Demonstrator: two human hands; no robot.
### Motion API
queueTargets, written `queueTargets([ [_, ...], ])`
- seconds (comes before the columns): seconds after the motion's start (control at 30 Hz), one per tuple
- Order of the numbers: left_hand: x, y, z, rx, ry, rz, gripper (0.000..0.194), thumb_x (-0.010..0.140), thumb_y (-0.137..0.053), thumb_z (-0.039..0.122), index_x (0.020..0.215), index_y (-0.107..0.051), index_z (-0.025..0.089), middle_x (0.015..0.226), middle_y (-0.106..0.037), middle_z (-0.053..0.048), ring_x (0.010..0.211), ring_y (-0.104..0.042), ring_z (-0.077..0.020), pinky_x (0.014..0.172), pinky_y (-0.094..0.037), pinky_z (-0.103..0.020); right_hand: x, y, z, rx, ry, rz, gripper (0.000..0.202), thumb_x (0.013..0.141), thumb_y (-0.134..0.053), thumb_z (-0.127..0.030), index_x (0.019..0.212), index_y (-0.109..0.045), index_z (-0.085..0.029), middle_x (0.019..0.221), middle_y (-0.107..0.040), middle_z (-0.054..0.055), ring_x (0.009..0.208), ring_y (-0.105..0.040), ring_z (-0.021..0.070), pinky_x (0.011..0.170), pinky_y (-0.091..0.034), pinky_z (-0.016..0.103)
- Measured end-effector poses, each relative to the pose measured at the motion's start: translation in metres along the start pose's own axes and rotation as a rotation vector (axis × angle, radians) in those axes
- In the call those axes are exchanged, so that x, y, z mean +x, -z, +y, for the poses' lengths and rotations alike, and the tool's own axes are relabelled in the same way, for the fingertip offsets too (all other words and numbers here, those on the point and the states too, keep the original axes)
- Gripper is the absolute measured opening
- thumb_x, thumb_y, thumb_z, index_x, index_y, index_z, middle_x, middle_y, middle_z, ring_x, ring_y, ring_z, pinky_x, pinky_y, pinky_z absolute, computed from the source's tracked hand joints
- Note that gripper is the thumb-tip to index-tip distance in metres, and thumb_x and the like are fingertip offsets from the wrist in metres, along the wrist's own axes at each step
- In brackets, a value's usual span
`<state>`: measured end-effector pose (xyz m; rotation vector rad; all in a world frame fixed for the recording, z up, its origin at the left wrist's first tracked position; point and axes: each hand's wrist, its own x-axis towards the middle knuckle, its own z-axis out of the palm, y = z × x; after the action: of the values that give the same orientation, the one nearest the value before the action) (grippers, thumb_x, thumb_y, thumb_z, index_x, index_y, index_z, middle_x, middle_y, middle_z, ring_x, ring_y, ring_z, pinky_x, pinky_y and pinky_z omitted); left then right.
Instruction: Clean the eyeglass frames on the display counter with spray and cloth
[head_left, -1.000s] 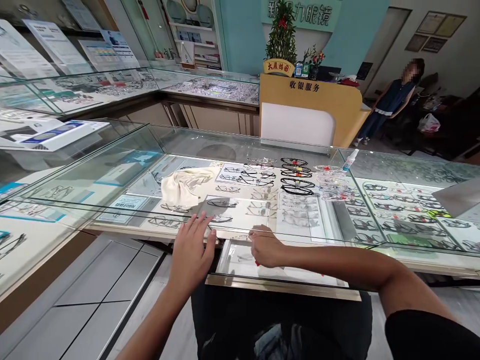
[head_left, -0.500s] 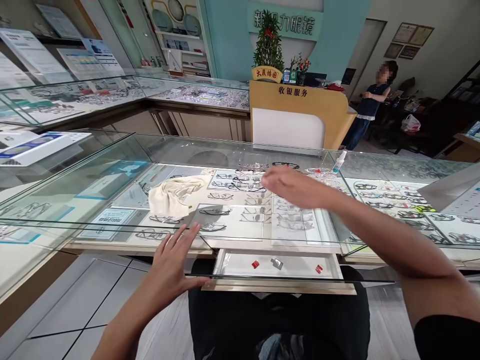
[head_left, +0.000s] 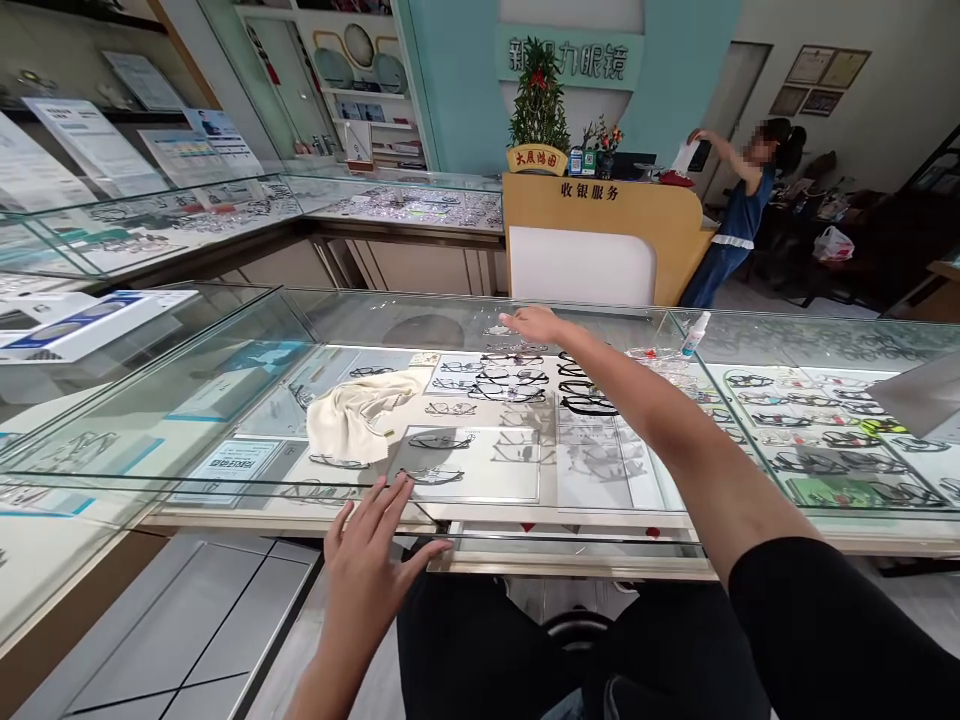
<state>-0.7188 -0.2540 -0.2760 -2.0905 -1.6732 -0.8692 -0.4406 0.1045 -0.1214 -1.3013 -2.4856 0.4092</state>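
Fingers (head_left: 511, 319) of the right hand (head_left: 537, 324) are bent close together by pale glasses (head_left: 496, 331) just left of their tips, held or not I cannot tell, with dark glasses (head_left: 512, 379) lying sideways closer in, and the left hand (head_left: 367, 560) spread, empty, at the front edge of the glass case (head_left: 255, 520).

I cannot resolve what, if anything, the right hand (head_left: 535, 323) holds; its forearm (head_left: 660, 405) partly hides the black glasses (head_left: 589, 404) behind it.
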Motion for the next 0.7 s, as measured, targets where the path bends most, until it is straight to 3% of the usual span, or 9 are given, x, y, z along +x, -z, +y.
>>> queueTargets([
  [0.13,0.003,-0.01,0.008,0.029,-0.019,0.204,0.065,0.102,-0.079,0.056,0.156,-0.063,0.023,0.143,-0.08,-0.018,0.137,-0.074,-0.0402,0.127,-0.04,-0.052,0.011,-0.008,0.007,0.001,-0.101,-0.102,0.071,0.118,-0.033,-0.064,0.106,-0.081,-0.013,0.136,-0.079,0.024,0.154,-0.055,0.0446,0.127,-0.039,0.056],
  [0.4,0.008,-0.024,0.017,0.061,0.055,0.314,0.054,0.094,-0.091,0.047,0.137,-0.071,0.021,0.13,-0.084,-0.017,0.128,-0.078,-0.0414,0.116,-0.045,-0.05,0.007,-0.009,0.011,0.041,-0.125,-0.12,0.07,0.117,-0.035,-0.065,0.102,-0.082,-0.015,0.136,-0.079,0.024,0.152,-0.057,0.0473,0.127,-0.038,0.058],
  [0.57,0.009,-0.034,0.017,0.032,0.107,0.343,0.055,0.09,-0.095,0.048,0.132,-0.072,0.021,0.127,-0.085,-0.018,0.127,-0.078,-0.0426,0.113,-0.047,-0.052,-0.025,0.016,0.006,0.143,-0.001,-0.063,0.062,0.116,-0.041,-0.065,0.109,-0.083,-0.019,0.135,-0.079,0.013,0.123,-0.07,0.0295,0.109,-0.049,0.039],
  [0.7,0.008,-0.042,0.013,0.0,0.194,0.335,0.053,0.088,-0.095,0.05,0.127,-0.073,0.021,0.122,-0.085,-0.019,0.128,-0.077,-0.0459,0.113,-0.048,-0.059,-0.09,0.062,0.012,0.203,0.118,0.121,0.045,0.111,-0.054,-0.049,0.097,-0.082,-0.016,0.098,-0.073,0.004,0.084,-0.06,0.0167,0.08,-0.043,0.03],
])
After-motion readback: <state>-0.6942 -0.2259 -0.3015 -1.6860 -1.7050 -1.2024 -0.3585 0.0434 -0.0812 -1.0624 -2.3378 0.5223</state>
